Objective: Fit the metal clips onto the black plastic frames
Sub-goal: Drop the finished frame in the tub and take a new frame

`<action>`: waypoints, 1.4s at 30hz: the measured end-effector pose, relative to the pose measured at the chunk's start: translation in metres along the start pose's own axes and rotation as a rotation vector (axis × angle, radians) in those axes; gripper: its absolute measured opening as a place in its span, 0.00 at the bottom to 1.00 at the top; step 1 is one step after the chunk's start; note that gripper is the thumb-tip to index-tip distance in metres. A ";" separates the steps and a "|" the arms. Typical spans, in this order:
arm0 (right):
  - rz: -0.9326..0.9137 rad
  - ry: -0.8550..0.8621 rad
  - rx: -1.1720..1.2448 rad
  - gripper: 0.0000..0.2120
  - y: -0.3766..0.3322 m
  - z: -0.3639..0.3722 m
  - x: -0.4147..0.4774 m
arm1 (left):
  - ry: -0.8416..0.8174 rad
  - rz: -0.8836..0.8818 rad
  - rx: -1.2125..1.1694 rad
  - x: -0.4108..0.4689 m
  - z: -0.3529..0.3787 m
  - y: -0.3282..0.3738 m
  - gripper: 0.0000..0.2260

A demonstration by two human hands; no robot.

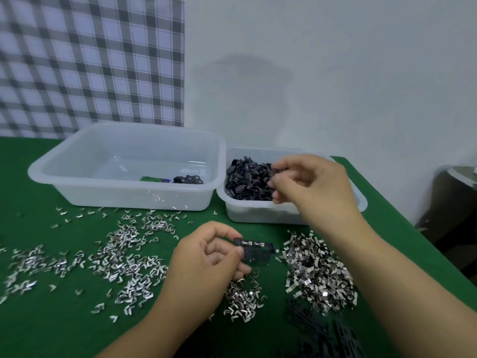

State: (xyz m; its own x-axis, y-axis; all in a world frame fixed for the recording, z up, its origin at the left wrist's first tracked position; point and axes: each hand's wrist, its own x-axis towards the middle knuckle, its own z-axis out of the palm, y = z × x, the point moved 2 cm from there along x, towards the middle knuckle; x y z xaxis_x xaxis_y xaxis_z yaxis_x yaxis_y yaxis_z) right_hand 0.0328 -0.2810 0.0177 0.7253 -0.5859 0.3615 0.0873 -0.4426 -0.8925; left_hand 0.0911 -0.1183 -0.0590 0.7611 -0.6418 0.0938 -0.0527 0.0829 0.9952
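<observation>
Two clips (251,244) seated on frame (258,254), pinched in my left hand (206,257). Right hand (304,182) pinches one black piece (271,168) in bin (247,210): I should lift it singly and keep the frame steady.

Bright, glossy metal clips (317,275) lie on a matt green, felt-like cloth surface (64,319). The black plastic frames (247,180) are smooth with a dull sheen. Left tub (129,195) and right tub (258,213): frosted translucent plastic. Far left: checked woven cloth (90,60).
</observation>
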 end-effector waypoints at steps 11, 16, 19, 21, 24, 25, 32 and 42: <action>0.155 -0.076 0.160 0.11 0.028 0.003 -0.072 | 0.060 0.023 -0.048 0.003 -0.002 -0.003 0.07; 0.168 -0.057 0.181 0.08 0.028 0.004 -0.071 | 0.084 0.038 -0.075 0.004 -0.003 -0.004 0.08; 0.196 -0.061 0.213 0.07 0.030 0.001 -0.071 | 0.081 0.038 -0.081 0.004 -0.003 -0.005 0.08; 0.197 -0.080 0.209 0.07 0.030 0.001 -0.071 | 0.075 0.037 -0.082 0.004 -0.003 -0.005 0.08; 0.201 -0.097 0.197 0.08 0.031 0.002 -0.071 | 0.072 0.038 -0.083 0.004 -0.003 -0.005 0.08; 0.202 -0.098 0.191 0.08 0.032 0.002 -0.070 | 0.071 0.039 -0.083 0.004 -0.003 -0.005 0.08; 0.233 -0.119 0.167 0.08 0.034 0.001 -0.070 | 0.043 0.038 -0.090 0.004 -0.004 -0.005 0.11; 0.276 -0.199 0.088 0.06 0.033 0.004 -0.068 | 0.033 0.054 -0.072 0.005 -0.002 -0.005 0.10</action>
State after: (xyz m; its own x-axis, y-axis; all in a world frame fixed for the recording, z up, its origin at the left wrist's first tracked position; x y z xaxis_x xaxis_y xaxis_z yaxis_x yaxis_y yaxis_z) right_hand -0.0108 -0.2533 -0.0368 0.8478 -0.5277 0.0515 -0.0782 -0.2205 -0.9722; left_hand 0.0963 -0.1198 -0.0637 0.7792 -0.6097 0.1449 -0.0483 0.1721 0.9839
